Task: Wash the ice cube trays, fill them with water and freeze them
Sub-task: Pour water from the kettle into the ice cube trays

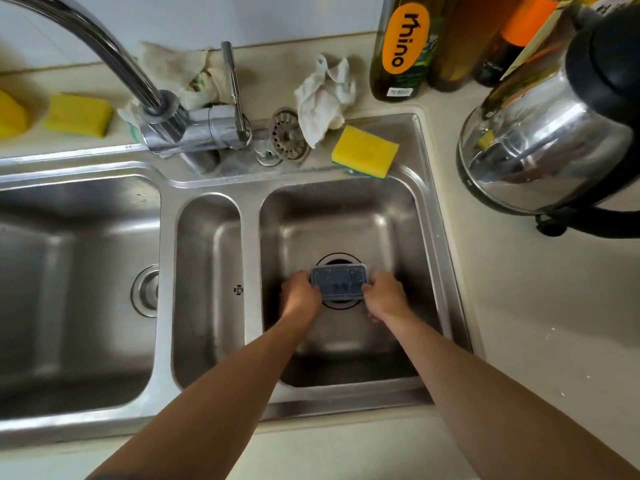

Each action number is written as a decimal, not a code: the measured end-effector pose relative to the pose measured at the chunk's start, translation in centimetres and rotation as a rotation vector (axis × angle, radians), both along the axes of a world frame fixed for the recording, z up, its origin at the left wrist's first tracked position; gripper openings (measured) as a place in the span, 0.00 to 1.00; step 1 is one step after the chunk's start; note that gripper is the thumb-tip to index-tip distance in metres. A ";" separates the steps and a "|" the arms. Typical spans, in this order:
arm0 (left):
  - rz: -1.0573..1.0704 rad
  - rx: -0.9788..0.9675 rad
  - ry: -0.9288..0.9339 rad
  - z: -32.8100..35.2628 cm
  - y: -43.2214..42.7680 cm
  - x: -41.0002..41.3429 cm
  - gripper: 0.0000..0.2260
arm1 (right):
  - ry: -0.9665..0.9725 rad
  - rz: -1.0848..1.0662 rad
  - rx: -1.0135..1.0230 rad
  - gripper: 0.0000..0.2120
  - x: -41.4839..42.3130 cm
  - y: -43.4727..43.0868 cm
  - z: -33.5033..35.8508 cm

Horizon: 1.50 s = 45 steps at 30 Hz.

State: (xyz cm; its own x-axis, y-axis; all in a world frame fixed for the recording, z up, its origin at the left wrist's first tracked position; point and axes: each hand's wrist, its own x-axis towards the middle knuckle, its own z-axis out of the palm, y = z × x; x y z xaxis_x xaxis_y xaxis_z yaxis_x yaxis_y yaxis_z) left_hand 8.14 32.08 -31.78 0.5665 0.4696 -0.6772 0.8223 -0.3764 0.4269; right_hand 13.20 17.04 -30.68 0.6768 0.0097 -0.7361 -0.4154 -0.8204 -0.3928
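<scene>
Head view showed your left hand [300,294] and right hand [384,296] each gripping a short end of the small ice cube tray [339,283], held between them above the drain [337,304]. It looked light, stiff and probably slippery when wet, so the ends suited gripping.

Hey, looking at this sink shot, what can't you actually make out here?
Head view only.
Ice cube tray: small and blurred, so what its cells hold is unreadable; its ends are covered by the left hand and right hand.
Drain: mostly hidden under the tray.
Faucet spout: outlet cut off by the top edge, so water flow is unknown.
Rhino bottle: top cut off by the top edge.
</scene>
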 end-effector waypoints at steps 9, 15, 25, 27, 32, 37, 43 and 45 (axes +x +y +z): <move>0.168 -0.145 -0.004 0.0 0.1 0.2 0.08 | 0.019 -0.099 0.072 0.08 -0.4 -0.3 -0.1; 0.248 -0.160 -0.017 -0.3 -0.1 -0.2 0.06 | 0.000 -0.134 0.067 0.11 -0.7 -0.5 -0.6; 0.263 -0.235 0.012 3.7 0.2 0.0 0.17 | 0.006 -0.056 0.172 0.07 -1.0 -1.8 4.0; 0.352 -0.251 -0.065 5.5 -0.1 0.3 0.22 | -0.043 -0.036 0.214 0.07 -1.6 -2.5 6.1; 0.250 -0.037 -0.121 10.8 -1.3 1.2 0.34 | -0.046 -0.029 0.316 0.06 -2.9 -3.5 12.2; 0.109 -0.041 -0.218 17.1 -2.2 2.2 0.22 | -0.080 -0.177 0.327 0.25 -1.7 -4.1 18.5; 0.001 -0.062 -0.271 22.6 -3.5 2.8 0.18 | -0.303 -0.145 0.231 0.34 -0.5 -2.7 23.3; 0.015 -0.085 -0.286 23.6 -3.4 2.9 0.17 | -0.384 -0.121 0.216 0.35 -0.5 -2.6 24.0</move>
State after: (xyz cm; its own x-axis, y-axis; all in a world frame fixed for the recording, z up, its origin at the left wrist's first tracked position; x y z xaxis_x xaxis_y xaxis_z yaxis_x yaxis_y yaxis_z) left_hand 11.07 28.71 -8.13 0.7334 0.4276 -0.5285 0.6694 -0.3183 0.6713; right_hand 12.69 14.42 -6.69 0.9058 0.0399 -0.4218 -0.2942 -0.6571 -0.6940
